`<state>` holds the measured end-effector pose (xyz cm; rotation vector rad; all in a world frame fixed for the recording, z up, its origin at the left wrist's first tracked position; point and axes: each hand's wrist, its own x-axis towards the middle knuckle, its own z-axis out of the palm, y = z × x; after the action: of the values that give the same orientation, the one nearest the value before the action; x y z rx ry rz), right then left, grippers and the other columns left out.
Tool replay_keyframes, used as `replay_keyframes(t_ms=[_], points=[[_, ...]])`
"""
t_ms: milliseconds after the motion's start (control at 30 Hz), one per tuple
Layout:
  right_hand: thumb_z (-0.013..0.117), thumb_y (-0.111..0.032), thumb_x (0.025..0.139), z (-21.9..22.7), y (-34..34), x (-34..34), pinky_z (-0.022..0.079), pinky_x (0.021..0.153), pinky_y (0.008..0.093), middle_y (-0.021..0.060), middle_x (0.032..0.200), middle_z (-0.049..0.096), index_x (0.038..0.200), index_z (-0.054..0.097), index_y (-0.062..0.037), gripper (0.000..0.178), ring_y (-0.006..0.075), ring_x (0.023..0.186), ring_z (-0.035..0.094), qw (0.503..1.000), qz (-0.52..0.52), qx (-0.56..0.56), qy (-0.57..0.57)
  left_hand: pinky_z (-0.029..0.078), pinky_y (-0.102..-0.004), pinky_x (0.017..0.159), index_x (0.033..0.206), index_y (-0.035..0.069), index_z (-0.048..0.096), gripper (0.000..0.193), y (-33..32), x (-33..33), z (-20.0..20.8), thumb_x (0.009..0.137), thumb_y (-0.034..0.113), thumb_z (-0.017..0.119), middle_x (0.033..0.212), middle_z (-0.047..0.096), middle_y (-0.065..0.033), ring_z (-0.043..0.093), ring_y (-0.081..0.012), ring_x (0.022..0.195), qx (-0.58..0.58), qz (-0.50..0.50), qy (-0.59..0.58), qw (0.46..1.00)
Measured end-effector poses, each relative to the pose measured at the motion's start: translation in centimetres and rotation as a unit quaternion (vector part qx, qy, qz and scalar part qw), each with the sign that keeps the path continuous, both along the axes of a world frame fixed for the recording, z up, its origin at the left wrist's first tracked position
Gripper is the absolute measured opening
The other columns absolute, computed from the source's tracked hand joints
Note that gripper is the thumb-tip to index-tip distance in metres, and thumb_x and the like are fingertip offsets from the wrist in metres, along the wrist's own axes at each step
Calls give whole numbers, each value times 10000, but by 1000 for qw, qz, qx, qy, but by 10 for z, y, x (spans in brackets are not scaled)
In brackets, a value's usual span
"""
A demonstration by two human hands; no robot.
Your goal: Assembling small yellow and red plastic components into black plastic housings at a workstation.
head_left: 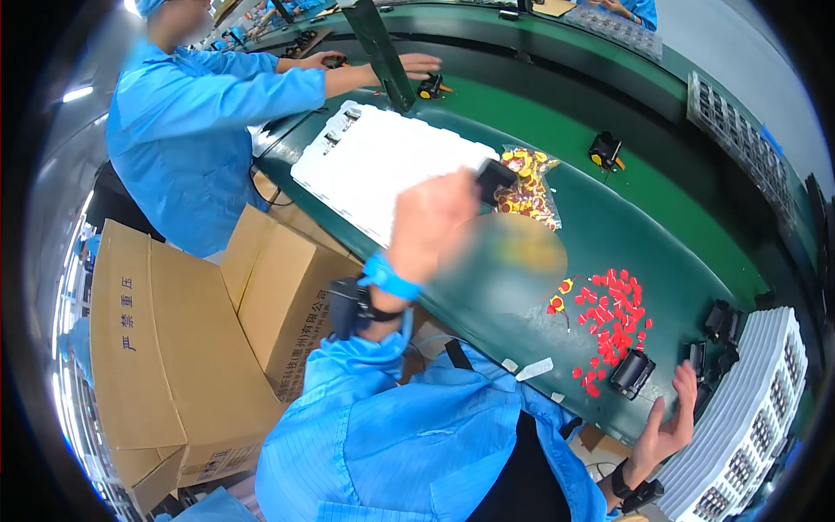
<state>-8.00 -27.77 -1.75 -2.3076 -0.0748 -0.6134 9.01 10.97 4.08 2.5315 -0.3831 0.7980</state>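
Note:
My left hand (435,219), blurred, is raised over the near edge of a white foam tray (383,165). Its fingers are closed on a black plastic housing (495,180); the exact grip is smeared. My right hand (668,428) is open at the lower right, fingers apart and holding nothing. Nearest to it lies another black housing (632,374) on the dark green table (461,300). Beside that housing, many small red discs (613,313) are scattered. A few yellow-and-red parts with thin leads (557,303) lie left of the discs.
Clear bags of yellow-and-red parts (529,187) lie beyond my left hand. Stacked white trays (748,426) and more black housings (720,322) stand at right. A green conveyor (648,178) carries black-and-yellow units (604,151). A co-worker (187,130) reaches past a post (380,52). An open carton (174,348) stands left.

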Motion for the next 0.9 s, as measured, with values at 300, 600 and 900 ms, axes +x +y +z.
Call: replay_keyframes(t_ms=[300,600,900], points=[[664,-31,893,19,40,93,445,699,236,33,838,636,989,648,38,119,86,754,548,984,39,153,83,525,-453,623,1112,11,593,238,-146,-53,-45,925,156,618,782,637,-178,657,-378,703,-154,-356,153,909],[731,-87,851,-14,-61,117,479,575,371,128,652,643,1106,677,16,280,222,582,631,969,-174,-154,86,540,-524,728,912,65,704,140,178,98,-36,858,165,623,853,690,-246,678,-436,819,107,242,72,962],[642,-28,937,15,-5,49,505,632,284,120,808,680,1010,661,57,114,158,672,634,989,-115,-78,39,542,-470,910,1069,188,758,373,351,168,-85,765,5,643,1071,709,-204,666,-417,1034,183,248,250,918]])
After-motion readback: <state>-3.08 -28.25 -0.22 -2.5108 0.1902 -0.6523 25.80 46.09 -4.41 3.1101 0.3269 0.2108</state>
